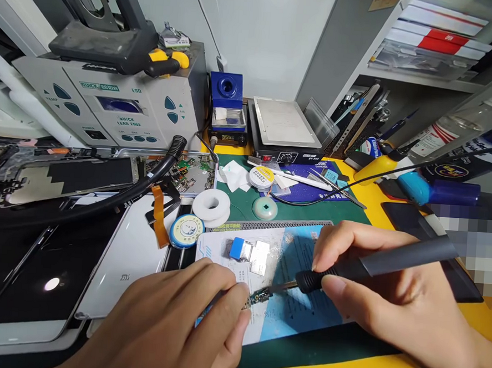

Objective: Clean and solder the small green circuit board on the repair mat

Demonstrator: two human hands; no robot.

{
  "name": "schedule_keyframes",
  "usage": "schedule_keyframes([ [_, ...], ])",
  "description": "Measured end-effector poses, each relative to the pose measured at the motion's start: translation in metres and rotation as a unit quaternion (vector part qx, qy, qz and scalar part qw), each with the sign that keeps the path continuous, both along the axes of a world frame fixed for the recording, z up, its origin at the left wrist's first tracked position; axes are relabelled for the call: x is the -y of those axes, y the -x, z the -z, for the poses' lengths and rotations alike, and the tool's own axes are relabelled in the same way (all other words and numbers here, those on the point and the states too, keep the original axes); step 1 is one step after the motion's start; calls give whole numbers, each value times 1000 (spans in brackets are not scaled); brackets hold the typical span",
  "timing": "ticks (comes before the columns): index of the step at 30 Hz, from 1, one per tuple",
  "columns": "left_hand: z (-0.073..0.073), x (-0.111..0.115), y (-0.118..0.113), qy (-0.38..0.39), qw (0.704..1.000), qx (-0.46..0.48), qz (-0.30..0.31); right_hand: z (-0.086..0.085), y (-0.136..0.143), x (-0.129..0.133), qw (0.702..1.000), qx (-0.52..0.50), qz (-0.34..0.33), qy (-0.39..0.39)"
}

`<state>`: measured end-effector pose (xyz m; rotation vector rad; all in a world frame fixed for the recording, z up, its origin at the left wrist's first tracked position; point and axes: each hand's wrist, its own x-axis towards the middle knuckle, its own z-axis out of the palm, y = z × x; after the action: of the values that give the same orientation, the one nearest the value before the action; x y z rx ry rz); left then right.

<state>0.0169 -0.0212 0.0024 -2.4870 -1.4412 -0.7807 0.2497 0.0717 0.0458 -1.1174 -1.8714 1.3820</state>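
Note:
My left hand [187, 319] pinches a small green circuit board [259, 296], and most of the board is hidden by my fingers. In my right hand [389, 287] is a soldering iron [408, 255], gripped like a pen near its ribbed black collar. Its metal tip reaches left to the exposed end of the board; whether it touches cannot be made out. Both hands are over a blue and white printed mat [300, 320]. Just above the board on that mat lies a small silver metal part [259, 257] with a blue tab [237, 248].
A solder spool [211, 207], a blue round tin [187, 230] and phones [120, 254] lie left. Behind stand a grey hot-air station [126, 104], a soldering station [228, 135] showing 355 and a hot plate [287, 122]. The iron's cable [333, 192] crosses tweezers [345, 191].

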Motion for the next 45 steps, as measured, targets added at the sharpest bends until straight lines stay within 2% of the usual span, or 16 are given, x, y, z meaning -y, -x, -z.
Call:
schedule_keyframes([
  [3,0,0,-1,8,1000,7,5,1,-1,1,998,27,10,-54],
  [6,-1,-1,-1,14,1000,12,-2,1,0,1,997,37,9,-70],
  [17,1,-2,1,-6,1000,6,8,1,-1,2,998,24,-9,-64],
  [21,1,-4,2,-11,1000,1,3,-1,-1,3,998,20,10,-60],
  [26,4,0,3,-6,1000,2,3,-5,3,4,998,30,50,-14],
  [32,3,-1,0,0,1000,17,0,-1,3,0,995,13,-10,-93],
  [34,1,-3,-2,-1,1000,11,-5,0,3,-1,993,22,-10,-115],
  [45,3,-1,1,-4,1000,4,-10,-1,2,-3,994,23,-2,-109],
])
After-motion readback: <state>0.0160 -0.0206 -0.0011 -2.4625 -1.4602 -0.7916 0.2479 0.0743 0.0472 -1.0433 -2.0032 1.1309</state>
